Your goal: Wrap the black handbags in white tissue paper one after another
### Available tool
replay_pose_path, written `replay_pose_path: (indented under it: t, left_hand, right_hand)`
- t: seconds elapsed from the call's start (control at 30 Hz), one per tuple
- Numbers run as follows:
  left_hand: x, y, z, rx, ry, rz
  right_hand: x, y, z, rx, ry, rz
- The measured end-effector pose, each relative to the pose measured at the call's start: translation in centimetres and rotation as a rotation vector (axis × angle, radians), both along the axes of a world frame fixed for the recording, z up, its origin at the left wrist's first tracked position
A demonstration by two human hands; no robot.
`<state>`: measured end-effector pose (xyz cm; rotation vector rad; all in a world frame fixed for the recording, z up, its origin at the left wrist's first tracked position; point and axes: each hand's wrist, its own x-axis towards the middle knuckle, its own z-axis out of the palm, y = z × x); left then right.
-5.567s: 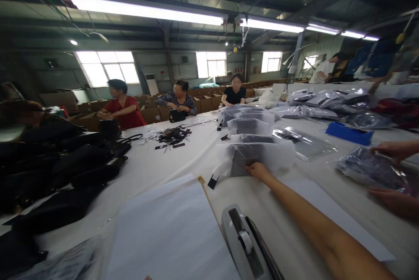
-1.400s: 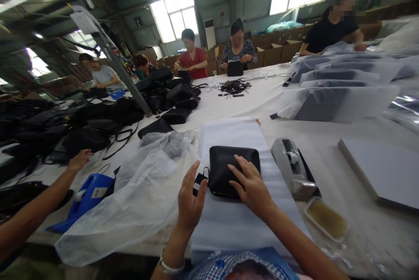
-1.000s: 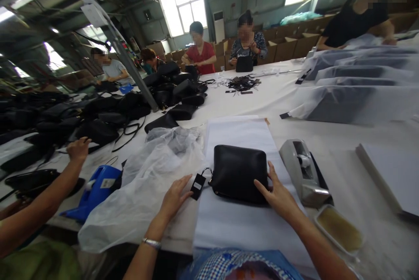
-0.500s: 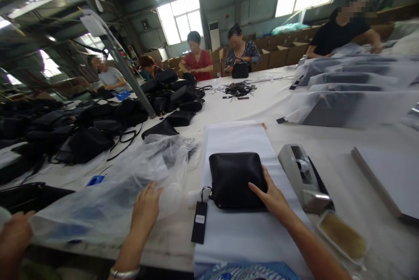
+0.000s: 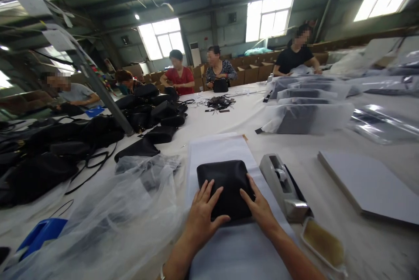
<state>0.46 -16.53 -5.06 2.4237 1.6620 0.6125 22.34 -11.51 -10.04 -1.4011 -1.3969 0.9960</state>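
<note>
A small black leather-look handbag (image 5: 225, 175) lies flat on a stack of white paper sheets (image 5: 212, 144). Spread over its left part is my left hand (image 5: 204, 208), fingers apart on the face and thumb by the lower edge. My right hand (image 5: 258, 205) grips the right side, with the thumb on the face and the fingers along the edge. The black hang tag is out of sight now. Left of the paper, a crumpled clear plastic bag (image 5: 131, 201) covers part of the table.
Right of the paper stand a grey tape dispenser (image 5: 284, 188), a shallow dish (image 5: 322, 243) and a stack of white boards (image 5: 376, 184). Black handbags (image 5: 65, 153) are heaped at left, near a blue object (image 5: 42, 236). Wrapped bags (image 5: 297, 118) stand at back right. Several co-workers sit beyond.
My left hand has left the plastic and come right onto the handbag. My right hand stays on its side. The view has turned right, and the other hand at far left is gone from sight.
</note>
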Motion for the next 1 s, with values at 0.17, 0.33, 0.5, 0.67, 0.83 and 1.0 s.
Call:
replay_pose_path:
  t: [0.17,0.33,0.5,0.67,0.83,1.0]
  left_hand:
    - [1.1,0.5,-1.5,0.037,0.072,0.051]
    - [1.2,0.3,-2.5,0.084,0.111,0.054]
    - [1.1,0.6,-3.0,0.129,0.112,0.025]
    - [1.2,0.6,-3.2,0.15,0.09,0.018]
    - [1.1,0.4,-3.3,0.16,0.065,0.018]
    - [1.0,0.4,-3.4,0.163,0.057,0.014]
  right_hand:
    - [0.8,0.8,-0.9,0.056,-0.182,0.043]
    - [3.9,-1.8,1.0,0.271,-0.474,0.038]
    - [9.4,-7.3,3.8,0.514,-0.692,-0.096]
    - [14.6,-12.5,2.1,0.462,-0.885,-0.205]
    - [15.9,-14.1,-0.7,0.141,-1.056,-0.205]
    - [15.7,-13.0,-1.0,0.029,-1.048,-0.155]
